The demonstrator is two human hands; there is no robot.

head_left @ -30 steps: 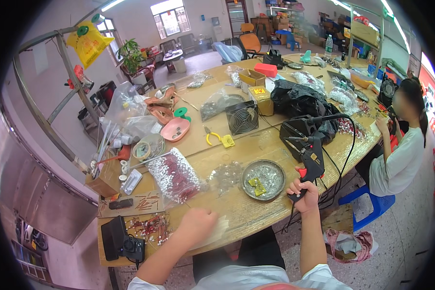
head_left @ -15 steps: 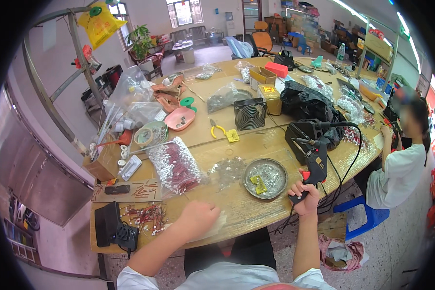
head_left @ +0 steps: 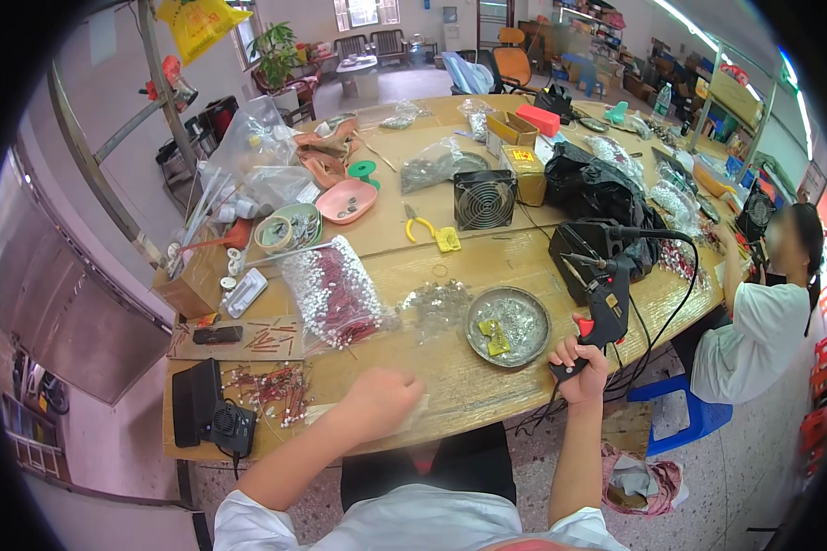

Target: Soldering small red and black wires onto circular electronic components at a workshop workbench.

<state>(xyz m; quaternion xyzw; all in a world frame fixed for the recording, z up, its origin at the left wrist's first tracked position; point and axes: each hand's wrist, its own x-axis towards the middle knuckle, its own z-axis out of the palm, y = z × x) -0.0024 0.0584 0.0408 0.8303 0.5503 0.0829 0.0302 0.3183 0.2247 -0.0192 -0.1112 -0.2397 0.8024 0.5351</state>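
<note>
My right hand (head_left: 581,369) is wrapped round the black handle of a soldering gun (head_left: 606,312) with a red trigger, held upright at the table's right front. The gun's upper end is close to a black box-shaped unit (head_left: 579,262). Left of it lies a round metal tray (head_left: 535,354) of silvery bits, with a yellow piece (head_left: 494,336) inside. My left hand (head_left: 388,397), slightly blurred, is closed over a pale sheet (head_left: 413,415) at the front edge; what its fingers hold cannot be made out. Loose red wires with white ends (head_left: 271,393) lie to its left.
A clear bag of white-tipped red pieces (head_left: 335,294) lies left of centre. Behind are yellow-handled pliers (head_left: 420,223), a square black fan (head_left: 484,200), a pink bowl (head_left: 347,202) and a black plastic bag (head_left: 593,188). A co-worker (head_left: 753,321) sits at the right by a blue stool (head_left: 680,418).
The view has shifted a little. My left hand stays closed near the front edge, slightly turned. My right hand keeps its hold on the soldering gun. The co-worker's arm has moved up.
</note>
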